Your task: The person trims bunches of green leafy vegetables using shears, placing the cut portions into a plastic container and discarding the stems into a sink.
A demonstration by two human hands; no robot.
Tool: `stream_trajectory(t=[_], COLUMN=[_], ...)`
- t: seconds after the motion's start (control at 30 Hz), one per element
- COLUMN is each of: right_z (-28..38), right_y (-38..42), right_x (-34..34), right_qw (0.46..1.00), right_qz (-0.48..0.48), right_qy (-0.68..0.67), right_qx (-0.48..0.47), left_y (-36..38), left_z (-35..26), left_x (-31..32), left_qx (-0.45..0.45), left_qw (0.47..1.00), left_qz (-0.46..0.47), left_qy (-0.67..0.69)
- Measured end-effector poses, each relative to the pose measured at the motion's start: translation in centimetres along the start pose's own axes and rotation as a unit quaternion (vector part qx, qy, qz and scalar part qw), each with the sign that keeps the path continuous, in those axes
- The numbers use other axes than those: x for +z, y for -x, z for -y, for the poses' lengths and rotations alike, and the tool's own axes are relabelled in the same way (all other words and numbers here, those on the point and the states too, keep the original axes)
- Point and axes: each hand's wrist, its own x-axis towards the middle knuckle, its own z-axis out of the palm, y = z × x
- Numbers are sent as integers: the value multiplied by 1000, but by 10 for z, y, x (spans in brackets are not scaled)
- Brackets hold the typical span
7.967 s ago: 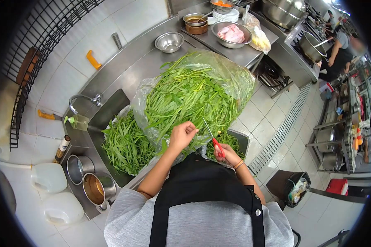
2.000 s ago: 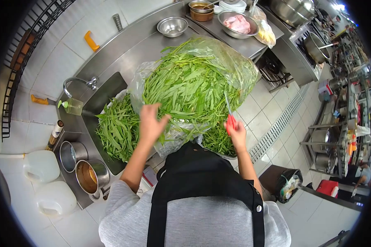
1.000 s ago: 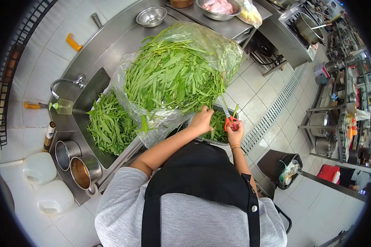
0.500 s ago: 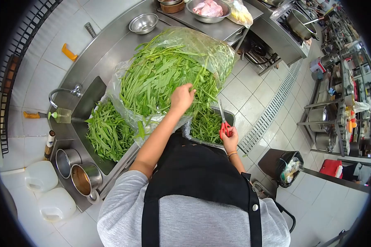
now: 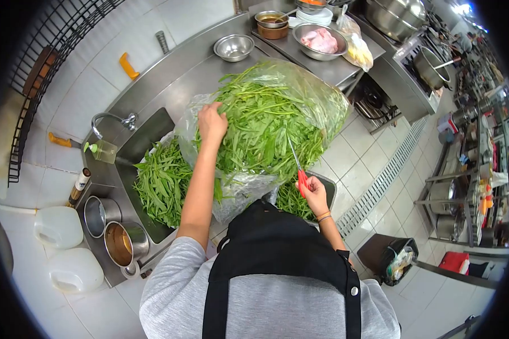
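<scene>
A large heap of leafy green vegetables, long narrow leaves on thin stems (image 5: pixel 260 118), fills an open clear plastic bag (image 5: pixel 333 107) in front of me. At the heap's left edge is my left hand (image 5: pixel 212 124), fingers curled; what they hold, if anything, is hidden. My right hand (image 5: pixel 315 194) grips red-handled scissors (image 5: pixel 302 182), their blades pointing up against the right side of the greens. Below that hand, cut green stems (image 5: pixel 291 200) lie in a dark-rimmed container (image 5: pixel 329 198). Another pile of the leaves (image 5: pixel 163 186) rests in the sink at left.
The steel sink (image 5: pixel 164 121) has a tap (image 5: pixel 112 117). Steel pots (image 5: pixel 126 244) and white jugs (image 5: pixel 76 270) stand at lower left. A metal bowl (image 5: pixel 233 48) and a bowl of raw meat (image 5: pixel 320 41) sit at the back. A bin (image 5: pixel 387 257) stands at right.
My left hand has moved left across the heap, away from the stems it held up. The scissors have shifted up against the greens, and the camera view has shifted.
</scene>
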Motion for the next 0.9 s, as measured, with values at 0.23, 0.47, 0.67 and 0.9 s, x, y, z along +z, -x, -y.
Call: stream_trajectory(t=[0.23, 0.47, 0.67, 0.9], right_z=[-3, 9, 0, 22], right_y=[1, 13, 8, 12], right_x=[16, 20, 20, 35], right_qw=[999, 998, 997, 996], right_qz=[38, 41, 62, 81], right_qy=[7, -36, -1, 6], right_qx=[10, 42, 51, 34], left_y=[5, -15, -24, -39], left_z=[-10, 4, 3, 2], left_x=[53, 25, -16, -72], left_qx=[100, -24, -167, -139], left_qw=[989, 911, 743, 716], left_qz=[89, 185, 159, 39], left_qy=[-61, 367, 629, 683])
